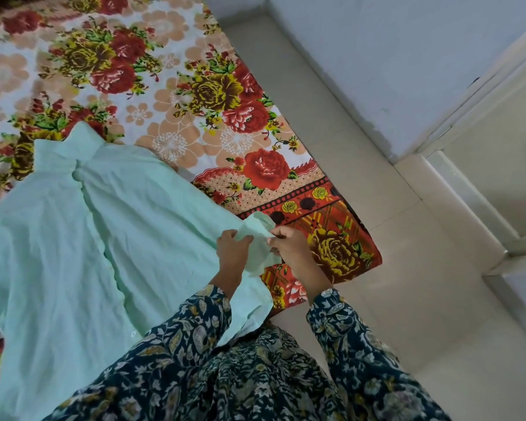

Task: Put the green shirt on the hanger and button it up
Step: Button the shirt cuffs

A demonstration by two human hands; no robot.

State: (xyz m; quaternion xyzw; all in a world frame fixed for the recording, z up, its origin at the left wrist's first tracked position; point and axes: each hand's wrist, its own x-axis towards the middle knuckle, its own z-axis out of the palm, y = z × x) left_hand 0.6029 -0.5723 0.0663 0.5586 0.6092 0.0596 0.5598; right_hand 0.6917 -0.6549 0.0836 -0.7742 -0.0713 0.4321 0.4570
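The pale green shirt (pixel 73 238) lies spread front-up on a flowered bed sheet (pixel 170 95), collar toward the far end, its placket closed down the middle. One sleeve runs out to the bed's right edge. My left hand (pixel 233 249) and my right hand (pixel 287 246) both pinch the cuff (pixel 258 238) at the end of that sleeve, bunched between their fingers. No hanger shows; whether one sits inside the shirt I cannot tell.
The bed's corner (pixel 362 259) ends just right of my hands. Beyond it is pale tiled floor (pixel 392 268), a light blue wall (pixel 392 56) and a cream door frame (pixel 483 147). My dark flowered sleeves fill the lower frame.
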